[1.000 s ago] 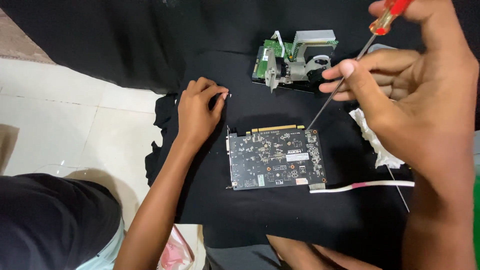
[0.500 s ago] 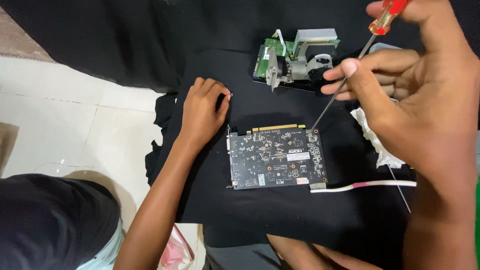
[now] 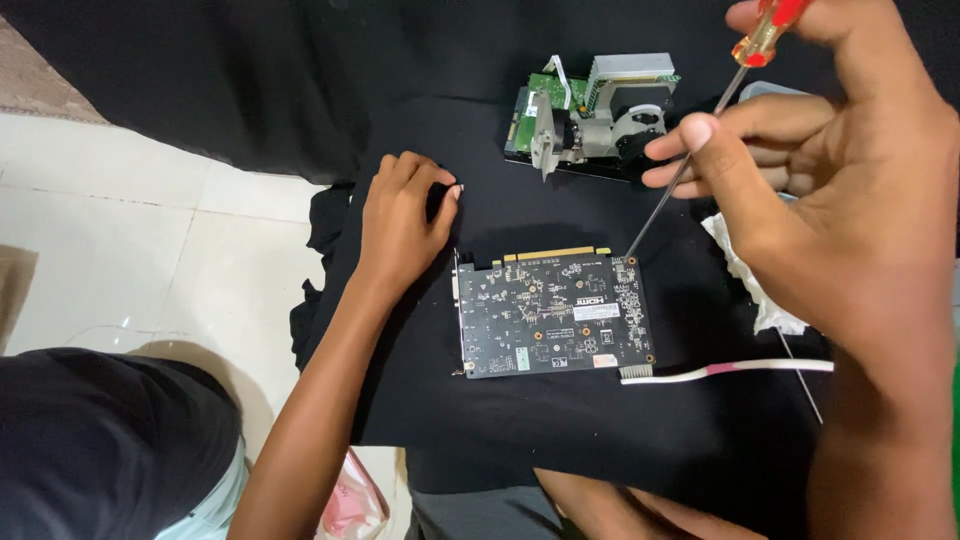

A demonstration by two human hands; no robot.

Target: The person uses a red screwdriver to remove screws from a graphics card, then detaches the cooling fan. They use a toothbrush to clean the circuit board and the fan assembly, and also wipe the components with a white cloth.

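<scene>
While right hand (image 3: 840, 200) grips screwdriver (image 3: 700, 140) | left hand (image 3: 400, 225) rests curled on cloth (image 3: 480, 420)

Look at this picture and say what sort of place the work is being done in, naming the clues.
Probably a home or small repair spot on the floor, not a proper workbench: a black cloth is spread over pale floor tiles, with a bare circuit board and a partly dismantled device on it.
</scene>
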